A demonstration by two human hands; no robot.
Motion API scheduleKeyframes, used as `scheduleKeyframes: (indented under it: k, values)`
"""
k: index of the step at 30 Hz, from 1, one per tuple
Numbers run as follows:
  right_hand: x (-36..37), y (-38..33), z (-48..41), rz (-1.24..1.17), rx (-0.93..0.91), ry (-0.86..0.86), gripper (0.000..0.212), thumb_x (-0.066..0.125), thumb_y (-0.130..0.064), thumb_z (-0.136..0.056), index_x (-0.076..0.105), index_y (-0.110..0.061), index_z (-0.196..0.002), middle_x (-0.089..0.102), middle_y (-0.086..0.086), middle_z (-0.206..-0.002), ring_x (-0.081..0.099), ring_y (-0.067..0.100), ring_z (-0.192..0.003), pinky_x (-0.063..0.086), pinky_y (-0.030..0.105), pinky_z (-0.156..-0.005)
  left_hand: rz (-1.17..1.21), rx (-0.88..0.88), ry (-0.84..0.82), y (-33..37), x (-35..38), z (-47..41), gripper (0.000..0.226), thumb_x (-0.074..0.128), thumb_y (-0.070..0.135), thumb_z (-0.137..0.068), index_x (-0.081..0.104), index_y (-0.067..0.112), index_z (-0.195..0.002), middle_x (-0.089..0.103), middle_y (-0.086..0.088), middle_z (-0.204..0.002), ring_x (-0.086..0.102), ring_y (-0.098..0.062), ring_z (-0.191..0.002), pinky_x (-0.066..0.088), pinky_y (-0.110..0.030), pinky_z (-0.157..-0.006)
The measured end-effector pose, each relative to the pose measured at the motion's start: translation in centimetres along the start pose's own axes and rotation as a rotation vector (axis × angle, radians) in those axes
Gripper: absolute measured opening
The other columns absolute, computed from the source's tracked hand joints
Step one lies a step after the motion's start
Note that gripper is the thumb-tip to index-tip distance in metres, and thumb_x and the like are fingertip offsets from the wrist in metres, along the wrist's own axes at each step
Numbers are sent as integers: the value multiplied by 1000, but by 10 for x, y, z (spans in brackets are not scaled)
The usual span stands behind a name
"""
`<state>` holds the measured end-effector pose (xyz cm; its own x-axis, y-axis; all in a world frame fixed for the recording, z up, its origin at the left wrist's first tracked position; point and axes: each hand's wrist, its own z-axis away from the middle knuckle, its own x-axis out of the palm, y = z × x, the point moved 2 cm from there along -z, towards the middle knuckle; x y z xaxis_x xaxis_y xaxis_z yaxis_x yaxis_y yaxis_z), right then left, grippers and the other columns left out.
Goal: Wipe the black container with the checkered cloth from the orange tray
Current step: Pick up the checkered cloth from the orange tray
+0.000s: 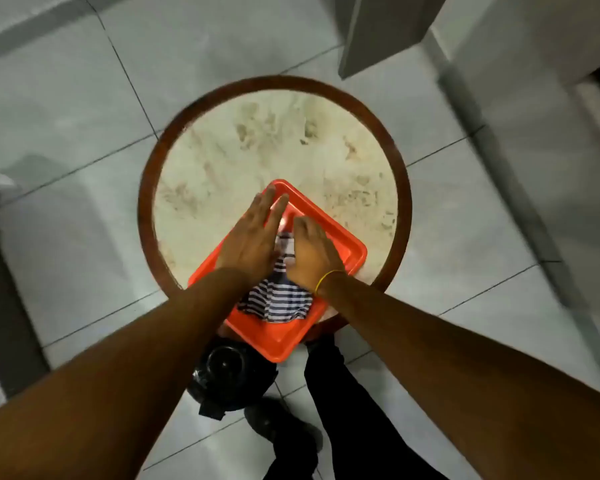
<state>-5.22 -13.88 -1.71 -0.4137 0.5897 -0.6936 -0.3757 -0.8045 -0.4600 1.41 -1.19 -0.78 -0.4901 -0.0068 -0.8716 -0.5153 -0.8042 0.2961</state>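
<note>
**Both hands over the orange tray, cloth still lying in it**

So the orange tray sits turned like a diamond on the near part of a round table with a pale marbled top and a dark reddish-brown rim. The tray's near corner hangs out past the table edge.

The checkered cloth (looks more like navy and white stripes from up here) lies bunched in the near half of the tray, with a bit running up between the two hands.

Left hand is flat with fingers stretched out straight and close together, over the tray's far-left side, fingertips reaching its far corner. It isn't holding anything.

Right hand is just beside it, palm down on top of the cloth, fingers curled under a bit. Can't tell if it's actually gripping the fabric or just pressing on it. There's a thin yellow band on that wrist.

The black container is on the tiled floor below the tray's near corner, beside the person's dark trouser leg. It seems to have black plastic crumpled round it.

No readable writing or labels anywhere.
</note>
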Motion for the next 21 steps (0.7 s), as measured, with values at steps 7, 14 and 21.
scheduleKeyframes:
  k: [7,14,21]
  values:
    - [45,17,-30,153,31,134,93,82,-40,-62,49,-20,-147,65,6,-127,61,32,-118,44,51,-98,-117,-78,-31,-9,66,11,68,36,35,-101,41,7,-163,52,-18,-165,53,-43,-147,49,-60,-113]
    - [35,17,-32,120,-33,-21,32,76,-36,-71,65,-19,-95,67,9,-112,63,36,-111,47,48,-98,-107,100,-34,-13,53,10,24,66,27,-89,70,11,-106,71,-13,-104,68,-39,-101,44,-48,-80]
    - [-32,-53,-22,215,-323,-43,21,70,-34,-85,53,-21,-87,71,8,-94,68,39,-90,41,38,-67,107,120,190,-36,-8,43,30,81,16,-72,65,6,-94,71,-16,-81,69,-41,-76,51,-43,-73]
